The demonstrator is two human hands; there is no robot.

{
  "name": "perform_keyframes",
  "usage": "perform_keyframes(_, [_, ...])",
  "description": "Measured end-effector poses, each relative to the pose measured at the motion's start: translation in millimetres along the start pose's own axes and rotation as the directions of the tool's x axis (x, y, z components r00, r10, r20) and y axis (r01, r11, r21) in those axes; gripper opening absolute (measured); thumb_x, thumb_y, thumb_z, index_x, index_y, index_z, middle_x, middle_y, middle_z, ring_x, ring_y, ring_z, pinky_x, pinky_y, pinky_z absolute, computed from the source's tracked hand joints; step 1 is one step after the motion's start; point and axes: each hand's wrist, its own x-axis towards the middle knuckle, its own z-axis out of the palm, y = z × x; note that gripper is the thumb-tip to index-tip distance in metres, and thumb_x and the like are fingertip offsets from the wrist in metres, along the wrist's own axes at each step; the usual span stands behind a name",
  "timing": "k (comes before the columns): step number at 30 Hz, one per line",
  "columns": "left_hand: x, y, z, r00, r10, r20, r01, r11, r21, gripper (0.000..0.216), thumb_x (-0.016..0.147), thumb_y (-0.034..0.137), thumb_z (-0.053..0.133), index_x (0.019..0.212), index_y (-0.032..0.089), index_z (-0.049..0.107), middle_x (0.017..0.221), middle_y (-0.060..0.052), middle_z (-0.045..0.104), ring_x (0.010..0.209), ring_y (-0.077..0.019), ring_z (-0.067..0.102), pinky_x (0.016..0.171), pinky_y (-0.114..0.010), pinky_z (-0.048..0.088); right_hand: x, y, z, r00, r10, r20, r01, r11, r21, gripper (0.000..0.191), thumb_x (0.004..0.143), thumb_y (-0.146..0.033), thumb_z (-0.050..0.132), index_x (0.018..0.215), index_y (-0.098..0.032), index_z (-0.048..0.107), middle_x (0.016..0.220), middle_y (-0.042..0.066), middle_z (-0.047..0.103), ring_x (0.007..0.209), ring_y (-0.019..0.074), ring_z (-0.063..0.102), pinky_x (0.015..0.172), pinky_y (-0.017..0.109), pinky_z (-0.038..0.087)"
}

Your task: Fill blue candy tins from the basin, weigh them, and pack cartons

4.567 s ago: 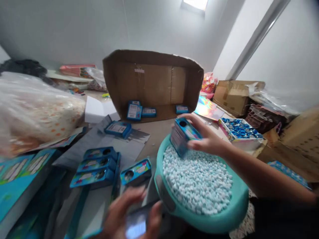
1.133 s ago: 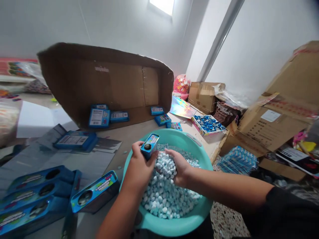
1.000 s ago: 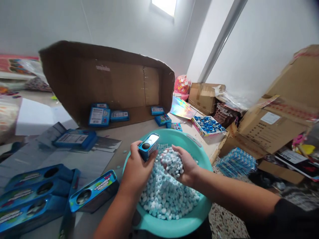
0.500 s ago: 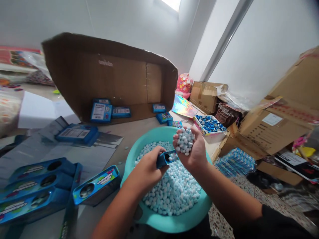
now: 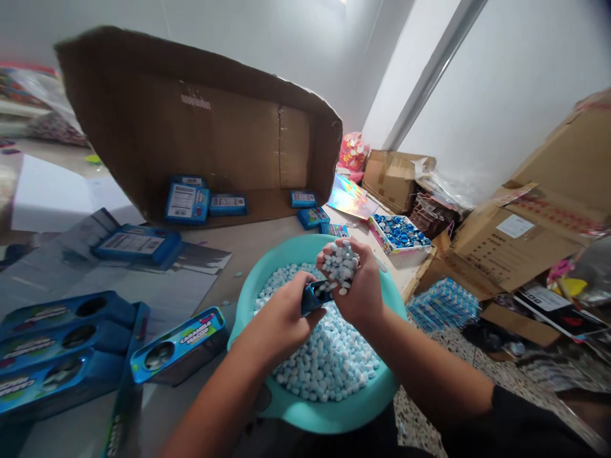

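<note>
The fingers [image 5: 294, 289] of the left hand [image 5: 279, 318] are gripping a small blue box [image 5: 312, 296], pressing its open end against the right hand [image 5: 359, 291]. The right hand's fingers [image 5: 366, 254] are curling around a heap of candies [image 5: 338, 262] right at that opening. Both hands are hovering over a teal basin [image 5: 329, 416] full of the same candies, at the near edge of the tabletop [image 5: 258, 245], with a cardboard carton [image 5: 229, 133] lying open behind.

Tilted blue box [image 5: 312, 296] (open-ended) beside pale candies [image 5: 340, 262]
</note>
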Motion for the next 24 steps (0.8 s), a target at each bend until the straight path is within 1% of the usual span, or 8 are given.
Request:
perform_keyframes(4, [0.0,1.1,0.6,1.0,0.01,0.008,-0.01,1.0,0.021,0.025,0.084,0.023,0.062,0.106,0.024,0.05,0.103,-0.003,0.062,0.096,-0.0219,0.058,0.081,-0.036,0.043,1.0,2.7,-0.5,0.999,-0.039,0.012,0.039,0.999,-0.023,0.012,0.077,-0.032,0.058,0.075,-0.019,0.059,0.072,0.001,0.064,0.07,0.0152,0.064,0.071,0.029,0.055])
perform_keyframes(9, [0.0,-1.0,2.4,1.0,0.019,-0.002,-0.019,0.999,0.038,0.03,0.085,0.026,0.062,0.112,0.024,0.049,0.108,-0.005,0.062,0.099,-0.0232,0.058,0.083,-0.037,0.043,2.9,7.4,-2.2,0.988,-0.113,0.101,0.115,0.993,-0.017,0.01,0.077,-0.029,0.057,0.073,-0.02,0.058,0.068,-0.001,0.06,0.068,0.0144,0.061,0.067,0.026,0.051])
perform_keyframes(16, [1.2,-2.3,1.7,0.999,0.035,0.001,-0.035,0.999,0.031,0.025,0.085,0.026,0.061,0.106,0.021,0.049,0.106,-0.006,0.063,0.095,-0.0232,0.059,0.08,-0.035,0.045,0.0,7.6,-1.2,0.965,-0.144,0.219,0.175,0.976,-0.132,0.013,0.078,-0.027,0.054,0.068,-0.02,0.059,0.071,-0.001,0.062,0.074,0.0159,0.06,0.083,0.031,0.051])
perform_keyframes(19, [1.6,-1.9,1.5,1.0,0.023,-0.004,-0.023,0.999,0.033,0.027,0.084,0.025,0.061,0.108,0.021,0.049,0.107,-0.006,0.063,0.096,-0.0227,0.059,0.081,-0.035,0.045,-0.2,5.2,-3.1,0.949,-0.157,0.273,0.225,0.944,-0.239,0.016,0.08,-0.027,0.053,0.069,-0.019,0.062,0.076,0.001,0.064,0.081,0.0173,0.061,0.089,0.033,0.049])
perform_keyframes(21, [1.3,-1.5,1.3,1.0,0.01,-0.01,-0.009,0.999,0.038,0.029,0.083,0.025,0.061,0.11,0.021,0.049,0.109,-0.006,0.062,0.098,-0.023,0.059,0.083,-0.035,0.044,1.7,0.4,-9.7,0.931,-0.171,0.323,0.293,0.878,-0.38,0.016,0.081,-0.027,0.053,0.072,-0.02,0.065,0.086,0.003,0.068,0.091,0.019,0.062,0.093,0.033,0.047])
perform_keyframes(22, [1.1,-1.3,1.1,1.0,0.006,-0.015,-0.005,0.999,0.041,0.03,0.083,0.025,0.061,0.11,0.021,0.049,0.109,-0.006,0.062,0.099,-0.0231,0.059,0.084,-0.036,0.044,3.4,-3.8,-15.1,0.92,-0.175,0.351,0.336,0.814,-0.473,0.017,0.082,-0.026,0.052,0.075,-0.02,0.066,0.094,0.004,0.069,0.098,0.0199,0.062,0.096,0.034,0.045])
perform_keyframes(23, [0.8,-1.0,0.8,1.0,0.002,-0.022,-0.001,0.999,0.046,0.03,0.083,0.024,0.06,0.11,0.021,0.05,0.107,-0.005,0.063,0.098,-0.0228,0.059,0.084,-0.036,0.044,5.3,-9.3,-21.8,0.906,-0.181,0.383,0.387,0.723,-0.573,0.017,0.083,-0.025,0.051,0.079,-0.021,0.067,0.102,0.005,0.068,0.105,0.0206,0.06,0.099,0.035,0.043])
perform_keyframes(24, [0.5,-0.7,0.3,1.0,-0.002,-0.03,0.004,0.999,0.054,0.028,0.082,0.023,0.06,0.109,0.021,0.05,0.104,-0.005,0.063,0.096,-0.0223,0.059,0.083,-0.035,0.044,7.0,-16.2,-29.3,0.892,-0.184,0.414,0.435,0.599,-0.672,0.019,0.083,-0.022,0.049,0.085,-0.021,0.068,0.11,0.005,0.067,0.111,0.0212,0.058,0.102,0.036,0.041])
